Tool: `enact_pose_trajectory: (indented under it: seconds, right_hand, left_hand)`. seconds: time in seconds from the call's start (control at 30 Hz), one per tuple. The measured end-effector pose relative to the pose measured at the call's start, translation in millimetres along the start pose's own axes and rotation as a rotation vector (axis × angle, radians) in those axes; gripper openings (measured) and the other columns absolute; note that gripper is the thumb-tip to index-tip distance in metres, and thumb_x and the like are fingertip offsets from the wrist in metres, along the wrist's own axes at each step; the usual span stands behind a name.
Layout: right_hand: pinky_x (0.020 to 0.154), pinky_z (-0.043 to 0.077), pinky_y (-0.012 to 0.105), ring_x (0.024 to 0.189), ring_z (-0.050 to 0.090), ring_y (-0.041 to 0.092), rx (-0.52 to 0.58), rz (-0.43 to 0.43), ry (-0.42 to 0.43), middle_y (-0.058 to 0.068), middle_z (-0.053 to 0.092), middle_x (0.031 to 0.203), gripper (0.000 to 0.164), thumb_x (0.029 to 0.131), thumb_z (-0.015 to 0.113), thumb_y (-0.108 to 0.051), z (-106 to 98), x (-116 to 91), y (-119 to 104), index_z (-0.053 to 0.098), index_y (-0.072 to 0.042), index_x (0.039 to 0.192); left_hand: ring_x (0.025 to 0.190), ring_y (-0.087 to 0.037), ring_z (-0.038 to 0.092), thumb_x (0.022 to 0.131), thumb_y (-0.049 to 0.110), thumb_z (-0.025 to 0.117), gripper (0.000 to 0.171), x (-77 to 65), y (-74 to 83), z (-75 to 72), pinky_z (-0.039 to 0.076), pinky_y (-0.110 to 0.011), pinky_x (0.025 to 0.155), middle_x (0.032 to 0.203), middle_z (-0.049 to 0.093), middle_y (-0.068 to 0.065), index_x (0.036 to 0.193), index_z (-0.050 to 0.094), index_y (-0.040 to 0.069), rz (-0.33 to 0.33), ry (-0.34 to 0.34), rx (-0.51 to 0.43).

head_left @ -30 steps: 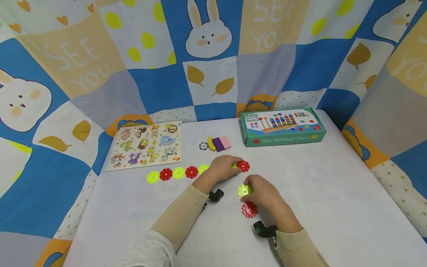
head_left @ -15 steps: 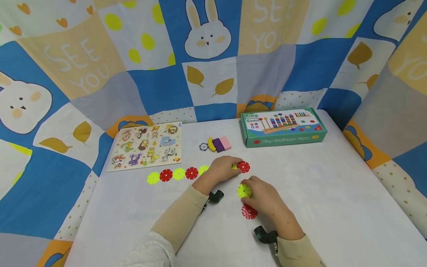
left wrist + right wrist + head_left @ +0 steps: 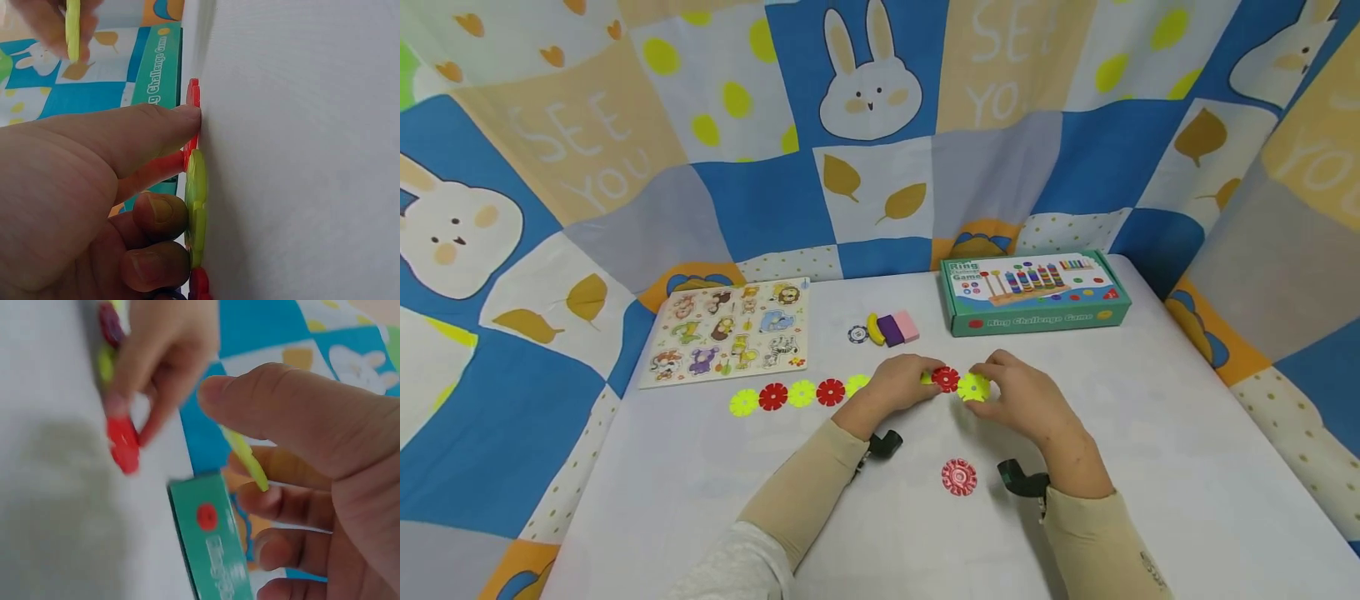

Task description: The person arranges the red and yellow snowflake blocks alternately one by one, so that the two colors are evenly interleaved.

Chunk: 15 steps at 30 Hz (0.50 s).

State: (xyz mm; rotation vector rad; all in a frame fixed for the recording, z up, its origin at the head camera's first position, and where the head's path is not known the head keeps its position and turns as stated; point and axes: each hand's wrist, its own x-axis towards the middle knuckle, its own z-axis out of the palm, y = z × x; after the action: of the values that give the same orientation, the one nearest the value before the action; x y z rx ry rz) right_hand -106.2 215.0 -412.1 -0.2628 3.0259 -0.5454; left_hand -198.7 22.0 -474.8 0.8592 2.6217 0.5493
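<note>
Yellow and red notched plastic discs lie alternating in a row on the white table, from a yellow disc (image 3: 744, 403) at the left. At the row's right end, my left hand (image 3: 898, 385) pinches the last red disc (image 3: 946, 380) between thumb and finger, over the table. Its other fingers touch a yellow disc (image 3: 197, 212) beside it. My right hand (image 3: 1030, 398) grips another yellow disc (image 3: 973, 387) by its edges, just right of that red one; in the right wrist view it is raised off the table. A loose red disc (image 3: 959, 477) lies nearer me. My left hand hides part of the row.
An animal puzzle board (image 3: 730, 333) lies at the back left. Behind the row are a patterned chip (image 3: 858, 333), a toy banana (image 3: 876, 329), a purple block (image 3: 891, 330) and a pink block (image 3: 906, 326). A green game box (image 3: 1037, 321) stands back right, before a patterned cloth (image 3: 880, 200).
My right hand has carried the yellow disc from near the loose red one up and right to the row's end. My left hand has stayed on the end red disc.
</note>
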Motion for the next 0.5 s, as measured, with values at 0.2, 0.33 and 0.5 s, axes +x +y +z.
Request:
enact_pose_trajectory:
  seconds: [0.2,0.33,0.5]
  right_hand:
    - [0.074,0.05,0.041,0.088,0.053,0.022,0.047,0.047,0.009,0.007,0.054,0.107,0.055,0.074,0.078,-0.041,6.1,25.5,30.7,0.066,-0.01,0.118]
    - [0.074,0.049,0.04,0.087,0.052,0.022,0.066,0.093,-0.044,0.008,0.054,0.105,0.056,0.075,0.077,-0.042,25.5,37.2,42.7,0.066,-0.009,0.118]
    - [0.079,0.049,0.043,0.09,0.053,0.023,0.068,0.108,-0.033,0.01,0.054,0.107,0.058,0.076,0.076,-0.041,38.1,40.4,46.0,0.063,-0.008,0.122]
  left_hand:
    - [0.118,-0.014,0.051,0.088,0.04,0.064,0.049,1.7,2.0,1.8,0.043,-0.037,0.096,0.128,0.058,0.008,0.134,0.055,0.029,0.008,-0.003,0.014]
    - [0.117,-0.014,0.051,0.087,0.04,0.065,0.049,0.6,2.3,2.0,0.043,-0.036,0.096,0.127,0.058,0.009,0.134,0.054,0.03,-0.002,-0.006,0.015]
    - [0.117,-0.015,0.051,0.087,0.038,0.065,0.049,-1.0,1.4,1.1,0.043,-0.038,0.096,0.127,0.058,0.008,0.134,0.054,0.029,-0.009,-0.005,0.005]
